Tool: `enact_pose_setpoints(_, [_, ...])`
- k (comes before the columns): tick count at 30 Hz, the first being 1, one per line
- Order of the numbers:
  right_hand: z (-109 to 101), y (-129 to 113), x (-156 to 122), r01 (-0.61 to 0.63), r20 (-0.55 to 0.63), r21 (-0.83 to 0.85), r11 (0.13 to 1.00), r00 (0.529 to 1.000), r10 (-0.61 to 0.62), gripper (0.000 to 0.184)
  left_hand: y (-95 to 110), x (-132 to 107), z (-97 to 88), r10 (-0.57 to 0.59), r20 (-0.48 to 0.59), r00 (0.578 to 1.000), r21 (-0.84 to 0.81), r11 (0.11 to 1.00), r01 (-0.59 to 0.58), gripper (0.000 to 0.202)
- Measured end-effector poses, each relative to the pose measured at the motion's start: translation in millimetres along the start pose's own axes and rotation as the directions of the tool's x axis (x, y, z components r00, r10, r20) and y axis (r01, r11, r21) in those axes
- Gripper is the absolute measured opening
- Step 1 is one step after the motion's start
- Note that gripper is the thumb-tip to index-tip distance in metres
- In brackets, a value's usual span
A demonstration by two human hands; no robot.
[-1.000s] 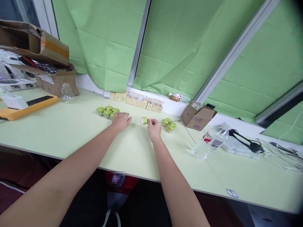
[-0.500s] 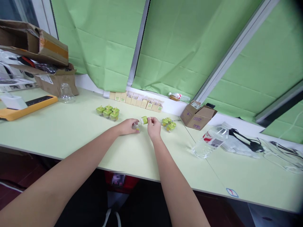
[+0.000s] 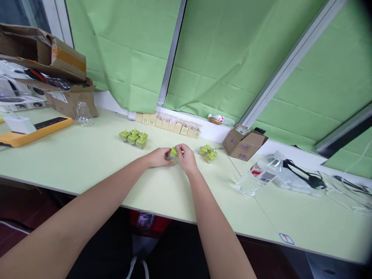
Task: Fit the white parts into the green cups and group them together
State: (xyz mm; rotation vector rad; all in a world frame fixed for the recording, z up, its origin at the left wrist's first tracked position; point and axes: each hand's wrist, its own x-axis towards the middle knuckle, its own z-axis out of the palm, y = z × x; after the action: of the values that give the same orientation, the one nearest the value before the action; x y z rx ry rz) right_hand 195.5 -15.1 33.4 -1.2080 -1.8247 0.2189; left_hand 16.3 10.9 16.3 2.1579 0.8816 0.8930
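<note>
My left hand (image 3: 159, 157) is closed around a small clear jar (image 3: 173, 159), just above the pale green table. My right hand (image 3: 187, 159) pinches a green lid (image 3: 173, 151), which sits on the jar's mouth; fingers partly hide both pieces. Whether the lid is fastened cannot be seen. Left of my hands stands a tight cluster of clear jars with green lids (image 3: 133, 138), each with a yellowish loop on top. A smaller group of the same lidded jars (image 3: 211, 155) is on the right, close to my right hand.
Small tan cardboard boxes (image 3: 171, 125) line the back wall. A brown carton (image 3: 241, 144) and a large plastic bottle (image 3: 260, 174) stand on the right, near cables and a black strap (image 3: 305, 176). At left are a yellow-black power strip (image 3: 49, 126), a clear dome (image 3: 83, 114) and stacked cartons (image 3: 68, 99).
My right hand has brought the green lid down and left onto the clear jar in my left hand. Before, lid and jar were apart. The view has shifted slightly.
</note>
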Motion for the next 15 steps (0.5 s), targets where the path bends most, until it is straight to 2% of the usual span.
enact_pose_setpoints(9, [-9.3, -4.3, -0.1, 0.072, 0.087, -0.101, 0.992, 0.994, -0.064, 0.022, 2.1, -0.8, -1.3, 0.006, 0.014, 1.0, -0.003, 1.0, -0.006, 0.038])
enact_pose_setpoints(15, [-6.3, -7.6, -2.7, 0.066, 0.188, -0.11, 0.992, 0.981, -0.044, 0.021, 0.1, 0.2, 1.7, 0.013, 0.046, 0.999, 0.041, 0.999, -0.014, 0.039])
